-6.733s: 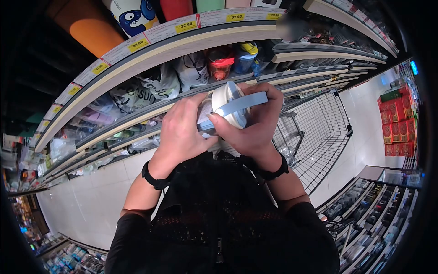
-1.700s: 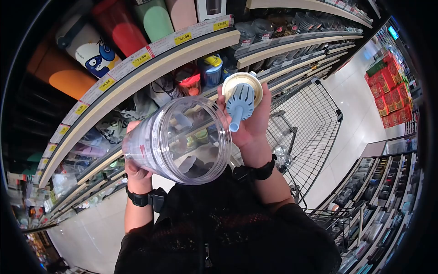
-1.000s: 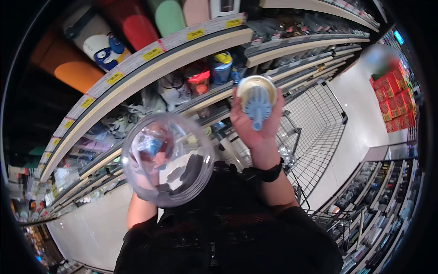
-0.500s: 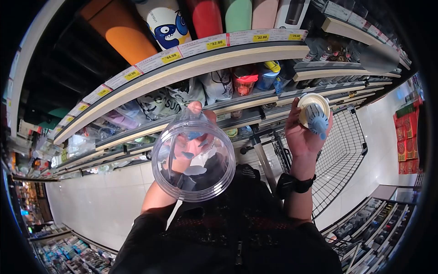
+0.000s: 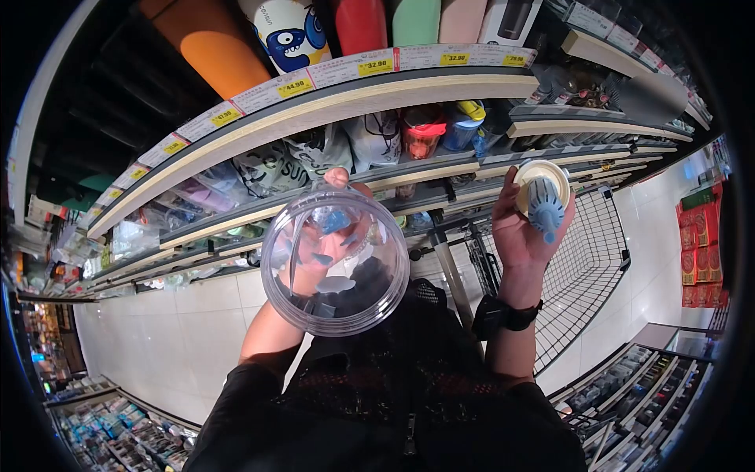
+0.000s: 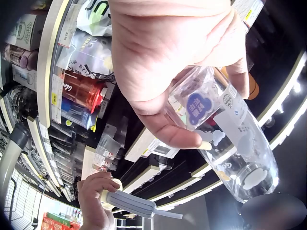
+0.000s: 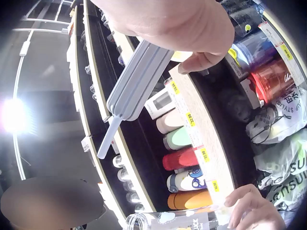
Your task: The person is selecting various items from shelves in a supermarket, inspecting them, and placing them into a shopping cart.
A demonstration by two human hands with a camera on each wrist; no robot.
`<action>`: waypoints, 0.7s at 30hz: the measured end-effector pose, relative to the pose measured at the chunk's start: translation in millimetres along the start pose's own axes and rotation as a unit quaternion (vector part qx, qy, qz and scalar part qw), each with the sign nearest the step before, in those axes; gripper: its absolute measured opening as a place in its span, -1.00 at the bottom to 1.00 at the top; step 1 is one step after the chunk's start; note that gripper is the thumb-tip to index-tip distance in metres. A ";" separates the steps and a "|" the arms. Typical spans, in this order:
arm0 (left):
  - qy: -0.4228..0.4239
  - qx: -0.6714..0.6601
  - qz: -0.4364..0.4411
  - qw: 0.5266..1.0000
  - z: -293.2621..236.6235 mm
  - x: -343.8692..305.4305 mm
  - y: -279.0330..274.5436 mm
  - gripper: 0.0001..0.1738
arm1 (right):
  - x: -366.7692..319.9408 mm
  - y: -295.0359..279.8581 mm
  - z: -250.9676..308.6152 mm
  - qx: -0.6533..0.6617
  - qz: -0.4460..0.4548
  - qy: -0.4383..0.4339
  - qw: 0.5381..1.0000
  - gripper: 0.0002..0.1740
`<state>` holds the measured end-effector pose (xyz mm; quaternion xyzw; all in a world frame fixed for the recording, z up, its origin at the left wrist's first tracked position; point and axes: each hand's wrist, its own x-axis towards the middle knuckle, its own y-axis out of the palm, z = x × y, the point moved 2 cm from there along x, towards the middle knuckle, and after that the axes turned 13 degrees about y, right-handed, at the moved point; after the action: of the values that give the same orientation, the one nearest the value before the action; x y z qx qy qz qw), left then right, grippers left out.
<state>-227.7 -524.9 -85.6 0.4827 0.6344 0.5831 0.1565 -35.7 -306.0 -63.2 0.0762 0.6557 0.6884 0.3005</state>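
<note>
My left hand [image 6: 177, 57] grips a clear plastic tumbler [image 6: 244, 143] near its base, fingers and thumb curled round it. The tumbler is uncapped, with pale cloud prints and a blue label showing; its round mouth faces me in the head view. Off to the right, my right hand [image 5: 525, 240] holds a cream lid [image 5: 557, 179], fingers wrapped round its edge. From the lid's underside a light-blue slotted strainer [image 5: 543, 206] with a narrow tip points toward me. In the right wrist view the ribbed strainer [image 7: 139, 84] hangs below the palm, which hides most of the lid.
Curved store shelves [image 5: 330, 106] with price tags run close in front, bearing colourful tumblers [image 5: 358, 27], bagged bottles [image 5: 314, 153] and a red-lidded cup [image 5: 423, 130]. A wire shopping cart [image 5: 586, 267] stands at the right. Red boxes [image 5: 700, 248] are stacked beyond the aisle.
Earlier, both hands were together at the lidded tumbler; the lid then came off and the hands drew apart. Over the last half second they have hardly moved.
</note>
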 end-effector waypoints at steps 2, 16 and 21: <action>-0.001 -0.015 -0.020 1.000 0.5 0.7 -0.9 -0.22 | -0.1 -0.8 0.7 0.001 -0.003 -0.003 1.000 -0.18; -0.025 -0.039 0.020 0.999 5.9 6.3 -2.0 -0.26 | -16.8 31.3 14.5 -0.126 0.081 -0.139 0.979 -0.16; -0.030 -0.043 -0.022 0.998 4.7 2.8 1.2 -0.30 | -50.4 81.5 23.2 -0.234 0.230 -0.281 0.902 0.17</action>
<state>-225.0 -520.1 -84.8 0.4787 0.6144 0.5916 0.2082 -9.0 -308.7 31.6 0.3425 0.3285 0.8221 0.3145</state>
